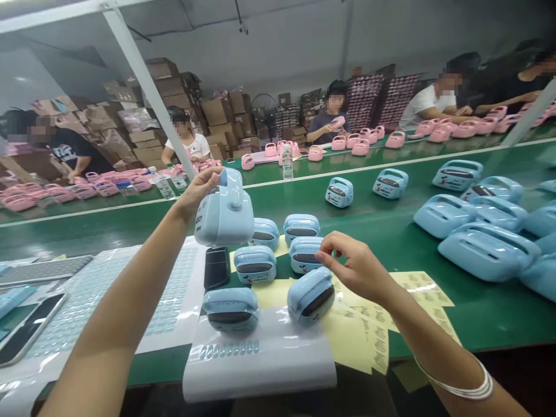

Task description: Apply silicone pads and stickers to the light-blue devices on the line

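Observation:
My left hand (203, 188) grips the handle of a light-blue portable speaker (223, 214) and holds it raised above the bench, its printed side turned left. My right hand (354, 260) has its thumb and fingertips pinched together at the front of another blue speaker (300, 263); whatever lies between them is too small to make out. Close by stand more blue speakers with dark front panels, one at front left (230, 310), one tilted at front right (311, 295), and several behind. Beneath the front pair lies a white sheet with clear oval stickers (230, 349).
Yellow label sheets (360, 341) lie on the green bench. A black phone (216, 267) and a large sticker sheet (169, 301) are at left. Blue speakers crowd the right (486, 249). Across the line, people handle pink speakers; a clear bottle (287, 162) stands there.

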The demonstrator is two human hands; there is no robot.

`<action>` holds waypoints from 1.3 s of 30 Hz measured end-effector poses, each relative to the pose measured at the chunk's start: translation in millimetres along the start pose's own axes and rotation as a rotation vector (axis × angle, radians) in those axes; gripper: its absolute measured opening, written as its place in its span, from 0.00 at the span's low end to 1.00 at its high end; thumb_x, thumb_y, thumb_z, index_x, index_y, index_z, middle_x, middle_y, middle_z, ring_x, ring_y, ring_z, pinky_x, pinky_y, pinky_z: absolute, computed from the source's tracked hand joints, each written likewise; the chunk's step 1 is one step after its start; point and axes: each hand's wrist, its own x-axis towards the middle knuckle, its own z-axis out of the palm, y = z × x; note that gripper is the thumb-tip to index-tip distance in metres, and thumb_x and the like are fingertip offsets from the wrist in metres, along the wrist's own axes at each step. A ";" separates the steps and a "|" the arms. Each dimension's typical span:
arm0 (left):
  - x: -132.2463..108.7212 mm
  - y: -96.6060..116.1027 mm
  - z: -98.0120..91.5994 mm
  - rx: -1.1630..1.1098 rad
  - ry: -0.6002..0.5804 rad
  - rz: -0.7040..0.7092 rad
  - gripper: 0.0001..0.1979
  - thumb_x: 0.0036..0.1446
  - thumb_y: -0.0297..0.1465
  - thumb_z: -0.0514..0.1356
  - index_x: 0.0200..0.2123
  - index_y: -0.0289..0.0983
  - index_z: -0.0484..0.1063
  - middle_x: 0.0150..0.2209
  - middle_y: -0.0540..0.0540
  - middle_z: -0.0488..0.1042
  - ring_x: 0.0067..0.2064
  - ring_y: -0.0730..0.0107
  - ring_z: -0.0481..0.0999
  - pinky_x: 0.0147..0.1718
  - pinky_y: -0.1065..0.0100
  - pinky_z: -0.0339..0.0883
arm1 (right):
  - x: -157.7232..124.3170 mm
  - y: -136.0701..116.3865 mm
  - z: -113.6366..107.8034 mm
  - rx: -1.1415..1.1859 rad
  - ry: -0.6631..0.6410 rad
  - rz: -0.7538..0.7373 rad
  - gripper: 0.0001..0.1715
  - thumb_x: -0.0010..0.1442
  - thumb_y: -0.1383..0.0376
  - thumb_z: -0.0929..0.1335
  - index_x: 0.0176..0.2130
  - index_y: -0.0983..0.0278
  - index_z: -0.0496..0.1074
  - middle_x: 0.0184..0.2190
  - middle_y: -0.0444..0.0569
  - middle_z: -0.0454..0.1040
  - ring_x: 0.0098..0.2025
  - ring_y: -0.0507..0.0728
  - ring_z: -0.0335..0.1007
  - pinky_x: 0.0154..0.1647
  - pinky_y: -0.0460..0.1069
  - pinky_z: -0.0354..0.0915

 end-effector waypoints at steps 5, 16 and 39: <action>0.8 -13.1 -29.1 0.103 0.039 0.019 0.28 0.50 0.52 0.54 0.48 0.39 0.67 0.43 0.41 0.73 0.39 0.64 0.72 0.37 0.62 0.67 | 17.3 10.7 2.8 -0.073 -0.303 -0.053 0.07 0.60 0.64 0.63 0.34 0.63 0.69 0.36 0.49 0.70 0.38 0.55 0.68 0.39 0.50 0.65; 74.8 -104.6 -41.5 0.862 -0.097 0.040 0.24 0.56 0.39 0.47 0.51 0.36 0.70 0.50 0.37 0.72 0.50 0.51 0.69 0.48 0.57 0.59 | 121.6 86.4 38.5 -0.474 -0.476 0.206 0.20 0.56 0.66 0.68 0.48 0.69 0.68 0.47 0.60 0.71 0.50 0.64 0.66 0.50 0.54 0.61; 128.9 -205.3 -65.7 0.614 -0.074 -0.072 0.23 0.55 0.41 0.51 0.49 0.37 0.72 0.41 0.47 0.77 0.39 0.64 0.72 0.40 0.66 0.62 | 327.7 126.9 141.8 -0.382 -0.483 0.104 0.23 0.58 0.56 0.67 0.48 0.69 0.70 0.49 0.56 0.71 0.50 0.59 0.65 0.48 0.48 0.59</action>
